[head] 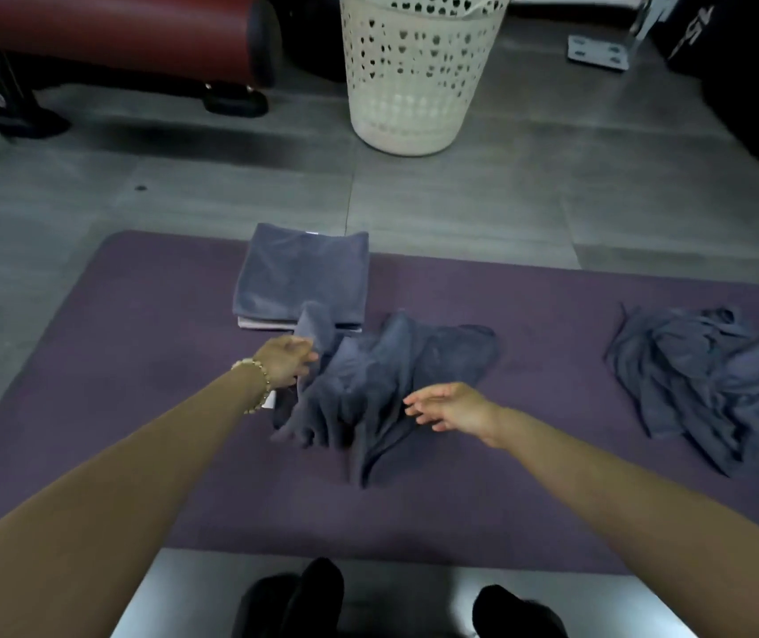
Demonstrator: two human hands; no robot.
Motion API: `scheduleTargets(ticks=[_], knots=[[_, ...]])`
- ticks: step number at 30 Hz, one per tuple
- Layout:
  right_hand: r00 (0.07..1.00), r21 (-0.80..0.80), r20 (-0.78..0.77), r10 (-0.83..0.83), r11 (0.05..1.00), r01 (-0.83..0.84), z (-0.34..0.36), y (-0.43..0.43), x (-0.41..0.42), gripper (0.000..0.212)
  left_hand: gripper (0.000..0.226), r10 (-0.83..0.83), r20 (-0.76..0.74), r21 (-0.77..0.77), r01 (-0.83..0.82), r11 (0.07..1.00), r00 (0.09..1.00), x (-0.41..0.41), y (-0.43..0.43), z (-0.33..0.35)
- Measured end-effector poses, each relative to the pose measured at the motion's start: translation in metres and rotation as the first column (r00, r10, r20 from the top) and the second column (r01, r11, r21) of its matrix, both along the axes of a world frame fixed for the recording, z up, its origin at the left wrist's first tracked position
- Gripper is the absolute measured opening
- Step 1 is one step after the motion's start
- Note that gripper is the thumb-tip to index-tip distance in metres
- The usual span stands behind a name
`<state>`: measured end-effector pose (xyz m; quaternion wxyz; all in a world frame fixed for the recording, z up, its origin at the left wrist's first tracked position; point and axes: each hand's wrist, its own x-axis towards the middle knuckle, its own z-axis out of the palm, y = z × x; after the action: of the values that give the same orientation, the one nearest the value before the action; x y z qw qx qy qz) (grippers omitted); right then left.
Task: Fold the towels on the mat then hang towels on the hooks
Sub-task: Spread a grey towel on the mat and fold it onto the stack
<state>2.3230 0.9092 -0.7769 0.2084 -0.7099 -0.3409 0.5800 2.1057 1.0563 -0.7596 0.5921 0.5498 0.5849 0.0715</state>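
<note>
A crumpled grey-blue towel [382,384] lies in the middle of the purple mat [138,407]. My left hand [288,363], with a beaded bracelet at the wrist, grips the towel's left edge and lifts a corner. Just to the towel's right, my right hand [453,407] hovers with its fingers spread and holds nothing. Behind them rests a stack of folded towels [301,278], grey on top with a paler one beneath. A heap of unfolded grey towels [714,384] sits at the mat's right end.
A cream perforated laundry basket [414,76] stands on the grey floor beyond the mat. A red padded bench [115,34] on black feet is at the far left. Dark equipment [746,76] fills the far right. My black shoes [318,600] show at the mat's near edge.
</note>
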Motion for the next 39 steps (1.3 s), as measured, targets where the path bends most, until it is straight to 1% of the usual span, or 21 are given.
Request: scheduleTargets(ticks=[1, 3, 7, 10, 14, 18, 20, 22, 23, 24, 25, 26, 27, 28, 30, 32, 33, 36, 37, 38, 39], knots=[[1.000, -0.012, 0.010, -0.021, 1.000, 0.021, -0.007, -0.001, 0.009, 0.019, 0.020, 0.017, 0.002, -0.031, -0.017, 0.999, 1.000, 0.009, 0.000, -0.009], [0.996, -0.017, 0.043, -0.078, 0.997, 0.079, -0.020, -0.003, 0.031, 0.020, 0.022, -0.037, -0.021, -0.040, 0.036, 0.999, 0.999, 0.030, -0.002, -0.026], [0.966, 0.036, 0.162, -0.203, 0.979, 0.200, -0.047, -0.007, 0.073, 0.027, 0.020, -0.133, -0.030, 0.011, 0.133, 0.991, 0.991, 0.086, -0.008, -0.056], [0.948, 0.066, 0.231, -0.220, 0.975, 0.210, -0.074, -0.004, 0.097, 0.032, 0.032, -0.248, -0.069, 0.076, 0.253, 0.965, 0.966, 0.129, -0.012, -0.081], [0.936, 0.054, 0.341, -0.089, 0.996, 0.075, -0.110, 0.003, 0.111, 0.042, 0.046, -0.392, -0.136, 0.051, 0.401, 0.914, 0.910, 0.170, -0.017, -0.108], [0.897, 0.052, 0.436, 0.079, 0.992, -0.113, -0.147, 0.005, 0.110, 0.047, 0.057, -0.444, -0.268, -0.014, 0.457, 0.889, 0.855, 0.190, -0.018, -0.149], [0.877, 0.049, 0.464, 0.124, 0.985, -0.166, -0.160, 0.000, 0.105, 0.049, 0.055, -0.392, -0.267, -0.001, 0.407, 0.913, 0.880, 0.195, -0.018, -0.165], [0.862, 0.110, 0.501, 0.073, 0.983, -0.147, -0.170, -0.006, 0.100, 0.048, 0.040, -0.361, -0.229, 0.040, 0.380, 0.924, 0.904, 0.201, -0.018, -0.175], [0.876, 0.150, 0.483, 0.012, 0.984, -0.096, -0.172, -0.009, 0.098, 0.046, 0.036, -0.369, -0.213, 0.044, 0.386, 0.921, 0.905, 0.204, -0.020, -0.174], [0.907, 0.188, 0.413, -0.081, 0.982, 0.002, -0.173, -0.011, 0.095, 0.043, 0.041, -0.372, -0.189, 0.051, 0.388, 0.920, 0.909, 0.206, -0.021, -0.176], [0.939, 0.202, 0.276, -0.206, 0.967, 0.153, -0.171, -0.013, 0.094, 0.040, 0.049, -0.367, -0.158, 0.055, 0.379, 0.924, 0.917, 0.208, -0.022, -0.177], [0.937, 0.172, 0.078, -0.341, 0.930, 0.324, -0.165, -0.014, 0.094, 0.040, 0.057, -0.347, -0.109, 0.055, 0.355, 0.933, 0.931, 0.211, -0.025, -0.176], [0.880, 0.102, -0.126, -0.458, 0.877, 0.470, -0.159, -0.015, 0.096, 0.041, 0.060, -0.322, -0.059, 0.055, 0.325, 0.944, 0.945, 0.214, -0.029, -0.175], [0.799, 0.026, -0.279, -0.532, 0.828, 0.560, -0.154, -0.018, 0.099, 0.041, 0.060, -0.302, -0.012, 0.070, 0.302, 0.951, 0.953, 0.219, -0.034, -0.174], [0.690, -0.058, -0.448, -0.568, 0.789, 0.612, -0.146, -0.029, 0.108, 0.046, 0.053, -0.314, 0.068, 0.105, 0.306, 0.946, 0.947, 0.232, -0.051, -0.167], [0.658, -0.072, -0.512, -0.553, 0.791, 0.608, -0.139, -0.046, 0.118, 0.053, 0.047, -0.405, 0.146, 0.128, 0.389, 0.912, 0.902, 0.248, -0.075, -0.155], [0.635, -0.071, -0.537, -0.556, 0.779, 0.623, -0.135, -0.056, 0.123, 0.051, 0.045, -0.439, 0.174, 0.108, 0.426, 0.898, 0.881, 0.257, -0.086, -0.150], [0.576, -0.061, -0.565, -0.591, 0.726, 0.684, -0.136, -0.092, 0.137, 0.037, 0.044, -0.494, 0.190, -0.144, 0.522, 0.841, 0.848, 0.279, -0.110, -0.133], [0.591, -0.056, -0.529, -0.609, 0.720, 0.692, -0.138, -0.104, 0.141, 0.033, 0.043, -0.528, 0.175, -0.205, 0.555, 0.806, 0.831, 0.283, -0.113, -0.128], [0.616, -0.049, -0.489, -0.618, 0.724, 0.688, -0.141, -0.115, 0.145, 0.030, 0.043, -0.583, 0.133, -0.195, 0.597, 0.778, 0.802, 0.284, -0.113, -0.126], [0.656, -0.038, -0.437, -0.616, 0.741, 0.670, -0.147, -0.126, 0.148, 0.028, 0.044, -0.634, 0.044, -0.106, 0.635, 0.765, 0.772, 0.285, -0.109, -0.129]])
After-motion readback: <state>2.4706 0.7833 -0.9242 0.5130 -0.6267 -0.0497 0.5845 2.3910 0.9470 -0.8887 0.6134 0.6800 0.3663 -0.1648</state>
